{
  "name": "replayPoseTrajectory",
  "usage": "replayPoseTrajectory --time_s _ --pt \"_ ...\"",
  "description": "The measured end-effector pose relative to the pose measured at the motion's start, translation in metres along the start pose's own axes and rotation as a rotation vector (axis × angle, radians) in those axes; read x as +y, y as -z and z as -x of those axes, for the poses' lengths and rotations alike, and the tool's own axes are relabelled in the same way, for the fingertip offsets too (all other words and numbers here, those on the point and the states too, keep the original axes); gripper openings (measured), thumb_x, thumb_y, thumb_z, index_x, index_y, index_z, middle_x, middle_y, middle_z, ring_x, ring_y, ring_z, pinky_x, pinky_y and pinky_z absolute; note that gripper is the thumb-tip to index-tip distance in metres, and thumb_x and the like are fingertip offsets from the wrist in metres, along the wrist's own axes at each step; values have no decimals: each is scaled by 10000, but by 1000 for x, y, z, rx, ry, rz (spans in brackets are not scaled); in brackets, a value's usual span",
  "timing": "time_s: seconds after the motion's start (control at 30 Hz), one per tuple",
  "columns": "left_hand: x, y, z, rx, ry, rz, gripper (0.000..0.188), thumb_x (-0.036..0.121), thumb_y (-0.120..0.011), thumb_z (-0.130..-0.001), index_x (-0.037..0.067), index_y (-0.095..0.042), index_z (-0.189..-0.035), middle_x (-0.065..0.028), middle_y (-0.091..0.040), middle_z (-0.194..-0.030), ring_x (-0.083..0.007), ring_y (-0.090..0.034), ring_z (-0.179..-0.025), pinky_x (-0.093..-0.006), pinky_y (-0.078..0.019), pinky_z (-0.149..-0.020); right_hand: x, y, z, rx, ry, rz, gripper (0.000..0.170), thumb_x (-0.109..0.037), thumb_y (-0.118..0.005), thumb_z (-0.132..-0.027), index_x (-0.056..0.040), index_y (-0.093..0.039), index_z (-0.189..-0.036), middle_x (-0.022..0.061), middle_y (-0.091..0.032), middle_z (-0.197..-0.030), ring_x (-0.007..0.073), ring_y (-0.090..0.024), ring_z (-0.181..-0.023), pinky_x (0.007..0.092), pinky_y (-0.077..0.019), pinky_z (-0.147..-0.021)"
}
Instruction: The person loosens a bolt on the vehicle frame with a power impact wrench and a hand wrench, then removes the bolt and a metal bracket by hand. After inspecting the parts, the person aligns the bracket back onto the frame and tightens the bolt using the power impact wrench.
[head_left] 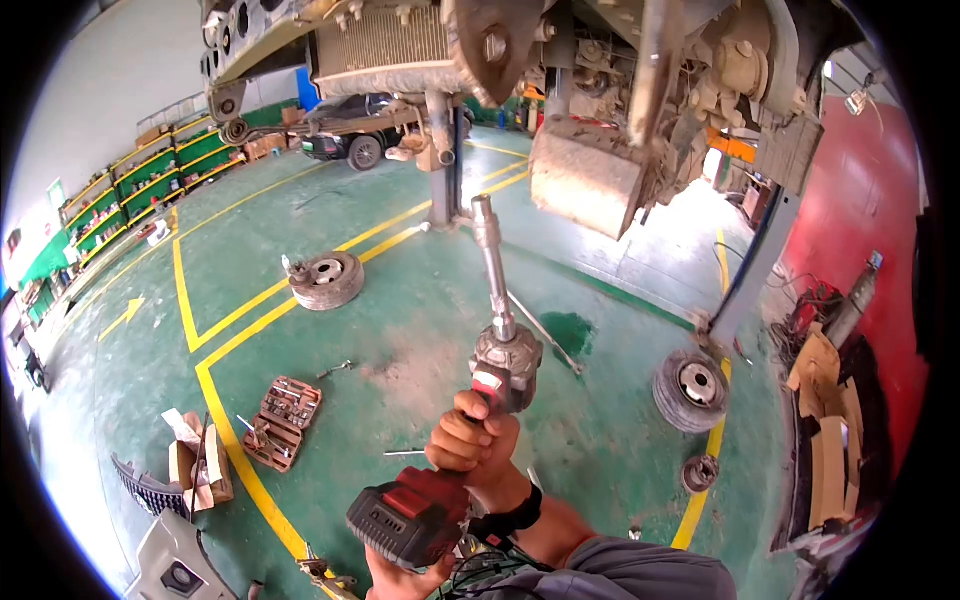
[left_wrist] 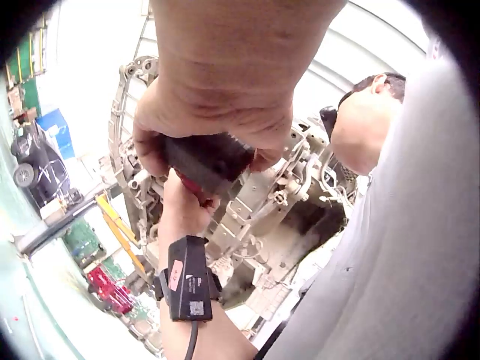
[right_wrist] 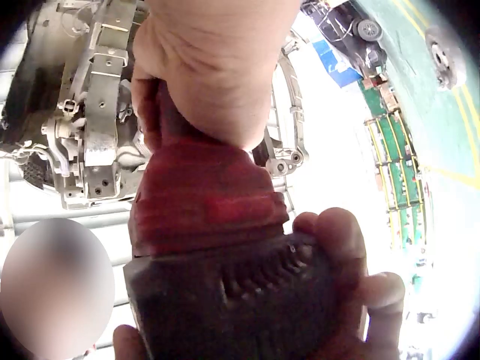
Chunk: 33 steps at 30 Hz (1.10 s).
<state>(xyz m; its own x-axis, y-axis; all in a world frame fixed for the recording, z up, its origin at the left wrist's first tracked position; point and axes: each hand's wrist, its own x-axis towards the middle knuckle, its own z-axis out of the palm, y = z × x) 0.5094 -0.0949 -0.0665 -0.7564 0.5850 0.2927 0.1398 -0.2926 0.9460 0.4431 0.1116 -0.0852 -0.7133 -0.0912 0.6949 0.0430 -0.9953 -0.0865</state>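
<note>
A cordless impact wrench (head_left: 505, 365) with a long socket extension (head_left: 490, 250) points upward, tilted slightly left, in the head view. My right hand (head_left: 475, 440) grips its handle with curled fingers. Beneath, my left hand (head_left: 400, 578) holds the red and black battery base (head_left: 410, 515). From the left wrist, my left hand (left_wrist: 217, 82) curls round the dark battery (left_wrist: 210, 159), and my right hand (left_wrist: 184, 210) is below it. The right wrist view shows my right hand (right_wrist: 217, 67) round the handle above the red base (right_wrist: 210, 199), with left fingers (right_wrist: 345, 262) against the battery (right_wrist: 232, 300).
A raised vehicle underside (head_left: 590, 180) hangs overhead, between lift posts (head_left: 445, 190). On the green floor lie wheels (head_left: 328, 280) (head_left: 690, 390), an open socket case (head_left: 283, 420), a long bar (head_left: 545, 332) and a cardboard box (head_left: 200, 465). A dark car (head_left: 350, 130) and shelves (head_left: 150, 180) stand behind.
</note>
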Motion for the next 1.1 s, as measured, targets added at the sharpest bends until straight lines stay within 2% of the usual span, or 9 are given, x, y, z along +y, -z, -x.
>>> replayPoseTrajectory --time_s 0.2,0.27,0.33,0.4,0.43,0.53,0.57,0.87,1.1 --pt "4 -41 13 235 -23 -178 490 206 -730 -786 18 -554 -1203 -102 -626 -1098 -199 -610 -983 -340 -489 -858 -10 -7 -8 -44 -143 -75 124 -187 -597 -837 -148 -589 -954 -72 -467 -619 30 -430 -472 204 -373 -488" --pt "19 -54 13 245 -171 -854 505 253 -736 -781 41 -563 -1205 -107 -630 -1121 -231 -620 -993 -383 -489 -874 -15 -12 -14 -110 -215 -164 128 -170 -591 -855 -130 -541 -966 -50 -440 -653 56 -409 -506 240 -369 -535" --pt "4 -60 25 312 -83 -850 556 326 -721 -789 94 -534 -1258 -115 -626 -1163 -301 -623 -1002 -459 -468 -917 -15 -19 -19 -122 -240 -204 135 -168 -591 -853 -126 -537 -969 -49 -439 -653 59 -407 -506 245 -370 -535" --pt "-16 -59 22 413 -153 -383 644 327 -810 -702 -8 -537 -1180 -92 -634 -1034 -225 -597 -965 -368 -451 -911 -12 -28 -23 -148 -239 -220 143 -168 -595 -848 -123 -533 -969 -45 -440 -655 63 -404 -507 249 -367 -535" --pt "-16 -57 22 400 -170 -325 610 379 -757 -714 -16 -564 -1137 -91 -659 -960 -222 -610 -906 -379 -470 -874 -8 -33 -24 -152 -239 -233 143 -168 -595 -848 -123 -533 -969 -45 -440 -655 63 -404 -507 249 -367 -535" --pt "-21 -16 51 295 -219 -734 585 338 -762 -716 -38 -574 -1123 -113 -662 -985 -225 -611 -932 -380 -477 -866 7 -45 -27 -129 -204 -150 121 -192 -609 -845 -140 -557 -942 -63 -455 -622 46 -427 -471 232 -377 -491" --pt "-24 -3 61 251 -209 -781 776 447 -776 -717 -73 -503 -1224 -147 -635 -1086 -246 -611 -978 -383 -472 -899 14 -47 -26 -158 -192 -165 134 -178 -607 -841 -130 -540 -948 -51 -448 -633 60 -412 -485 246 -369 -512" --pt "-4 49 102 219 -20 -530 730 407 -746 -753 18 -454 -1298 -143 -624 -1139 -303 -607 -996 -439 -450 -928 62 -73 -31 -189 -26 -78 170 -167 -612 -832 -101 -506 -948 -24 -439 -632 78 -390 -488 272 -365 -527" --pt "15 59 92 -25 130 -335 711 377 -723 -782 88 -416 -1355 -140 -615 -1181 -347 -605 -1011 -482 -433 -950 62 -90 -6 -109 102 35 155 -149 -591 -836 -97 -510 -958 -19 -444 -665 82 -399 -508 279 -372 -556"
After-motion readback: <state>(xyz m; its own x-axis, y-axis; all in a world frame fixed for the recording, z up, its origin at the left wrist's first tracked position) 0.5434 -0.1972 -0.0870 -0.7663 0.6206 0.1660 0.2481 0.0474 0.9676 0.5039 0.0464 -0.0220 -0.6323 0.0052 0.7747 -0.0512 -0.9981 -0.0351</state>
